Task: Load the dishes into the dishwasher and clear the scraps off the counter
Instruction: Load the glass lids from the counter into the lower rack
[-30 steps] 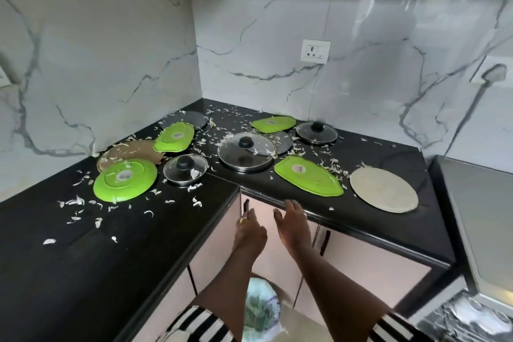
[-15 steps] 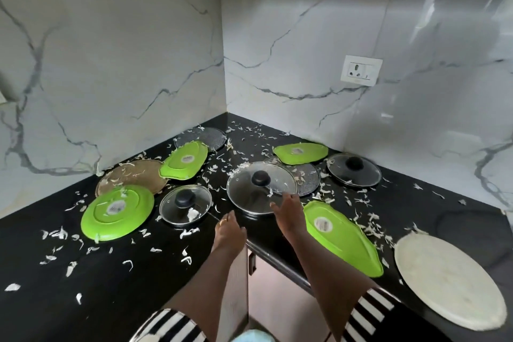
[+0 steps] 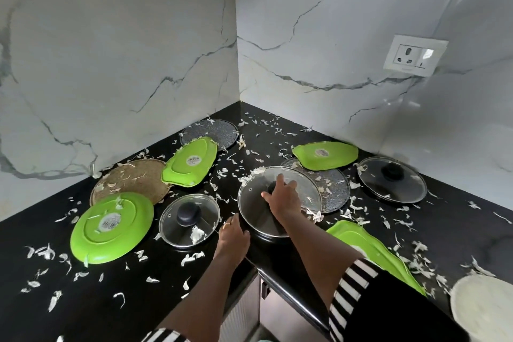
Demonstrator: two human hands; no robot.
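Right hand (image 3: 283,198) lies over the large round glass lid (image 3: 258,219), fingers curled round its black knob (image 3: 272,188), likely because that is the only grip on a lid lying flat on the black stone counter (image 3: 91,322) near the inner corner. Left hand (image 3: 233,237) rests at the lid's near-left rim, probably to steady it; whether its fingers hook the rim I cannot tell. White vegetable scraps (image 3: 191,258) lie all round and on the glass, so a level lift seems wise.
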